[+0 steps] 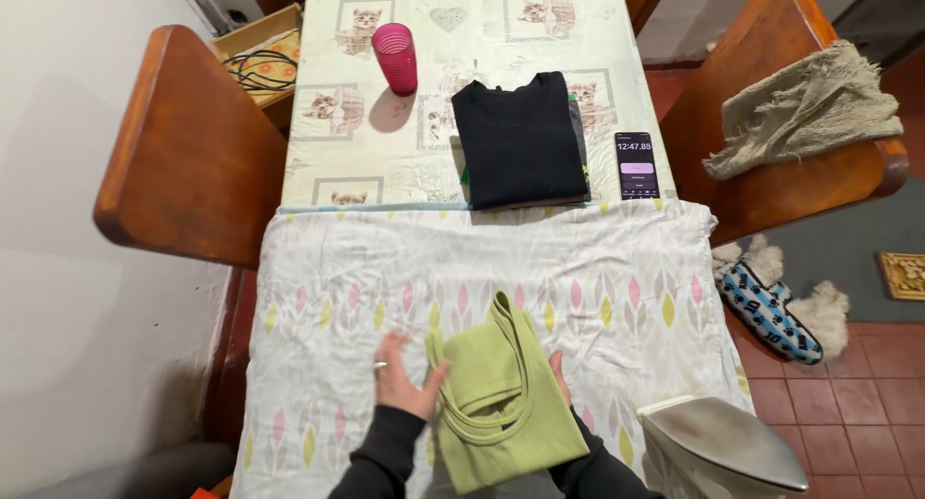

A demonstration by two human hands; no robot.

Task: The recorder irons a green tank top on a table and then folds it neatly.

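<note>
A light green tank top [501, 403] lies folded on a white cloth with a leaf pattern [597, 268] that covers the near part of the table. My left hand [403, 376] rests flat at the top's left edge, fingers spread, a ring on one finger. My right hand [559, 379] touches the top's right edge and is mostly hidden under the fabric. An iron [718, 446] stands at the near right, its metal soleplate facing up.
A folded black garment [520, 138] lies on the kitten-print tablecloth [347, 162], with a pink cup [396, 58] to its left and a phone [636, 165] to its right. Wooden chairs stand on both sides, the right one bearing a beige rag [800, 109]. Slippers [771, 311] lie on the floor.
</note>
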